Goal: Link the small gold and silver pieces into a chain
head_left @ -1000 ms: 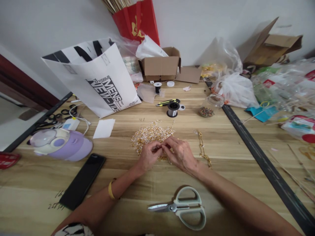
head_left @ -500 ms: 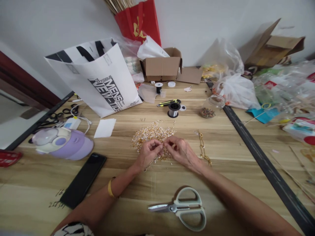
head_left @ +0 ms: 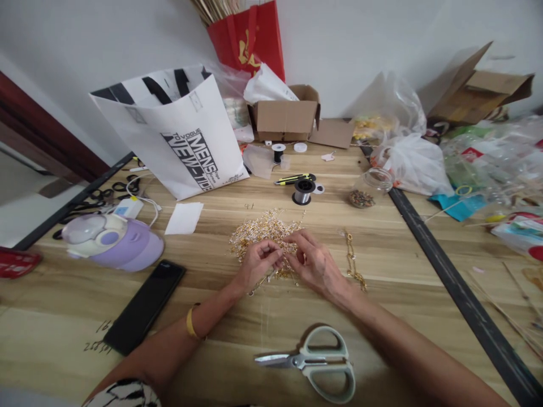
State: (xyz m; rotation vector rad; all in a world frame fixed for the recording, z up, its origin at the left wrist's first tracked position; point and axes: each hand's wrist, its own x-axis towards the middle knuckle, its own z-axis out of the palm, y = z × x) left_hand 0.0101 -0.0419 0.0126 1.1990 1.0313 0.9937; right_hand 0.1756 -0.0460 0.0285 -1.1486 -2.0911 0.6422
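Observation:
A loose heap of small gold and clear beads [head_left: 263, 227] lies on the wooden table in front of me. At its near edge my left hand [head_left: 261, 263] is closed in a pinch, thumb against forefinger. From under that hand a thin beaded strand [head_left: 259, 287] runs down toward the table. Facing it, my right hand [head_left: 317, 263] has its forefinger lifted and stretched over the beads, apart from the thumb. Anything very fine between the two hands is too small to make out. To the right lies a gold chain [head_left: 351, 257].
Scissors [head_left: 311, 362] lie near me, a black phone [head_left: 146, 305] at left. Behind the beads are a wire spool [head_left: 302, 192], a cutter [head_left: 292, 179] and a jar of beads [head_left: 361, 198]. A white bag [head_left: 182, 135] and a cardboard box [head_left: 286, 118] stand farther back.
My right hand's fingers have come out of a pinch, the forefinger lifting away from the left fingertips. My left hand keeps its pinch. The whole view has shifted slightly.

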